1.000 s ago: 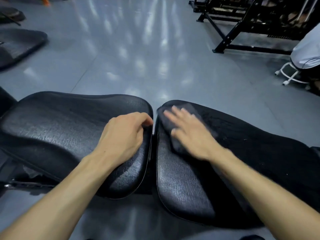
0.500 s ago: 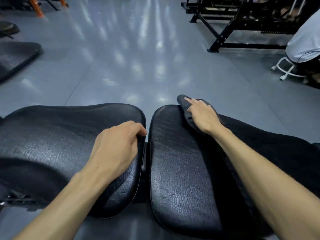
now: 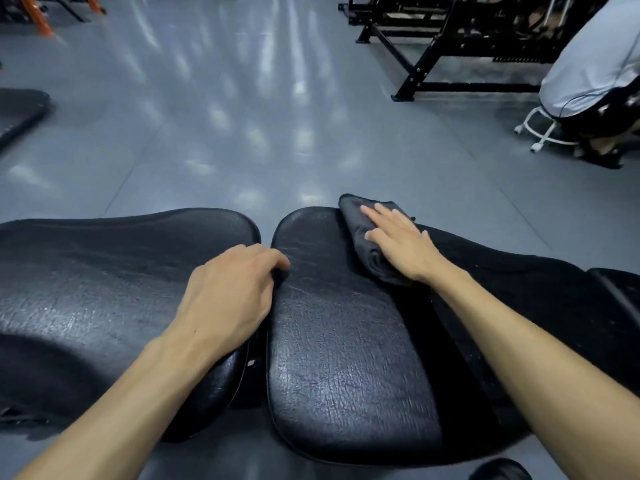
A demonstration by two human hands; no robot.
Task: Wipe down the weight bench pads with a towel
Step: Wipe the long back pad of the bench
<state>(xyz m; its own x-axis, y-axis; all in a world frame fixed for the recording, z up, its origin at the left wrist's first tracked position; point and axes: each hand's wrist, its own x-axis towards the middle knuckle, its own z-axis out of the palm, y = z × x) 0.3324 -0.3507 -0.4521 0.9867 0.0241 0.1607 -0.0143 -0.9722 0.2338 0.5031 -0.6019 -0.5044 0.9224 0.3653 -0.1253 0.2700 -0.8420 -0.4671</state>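
R hand (image 3: 401,244) lies flat, fingers straight, on a folded dark towel (image 3: 367,237) at the far edge of the right bench pad (image 3: 346,358). Grip there is wide, nothing pinched; palm pressure alone pins the cloth, prob. so the whole fold drags across the vinyl. Towel overhangs the pad's far rim a bit, which suits cleaning the edge.

L hand (image 3: 230,296) rests on the left bench pad (image 3: 104,289), fingers curled down over its inner edge into the gap btwn the two pads. It grips the pad rim, likely to brace the body and steady the surface while the other arm pushes.

Vs 1 s ago: towel was nearer, close to the gap; it has gone out to the far rim and sits there much as at 0.5 s ago, shifted slightly right. L hand hasn't moved on its pad.

Beyond: grey gym floor (image 3: 242,116), black rack frame (image 3: 433,64), a seated person (image 3: 588,64) on a white stool (image 3: 540,129), well apart.
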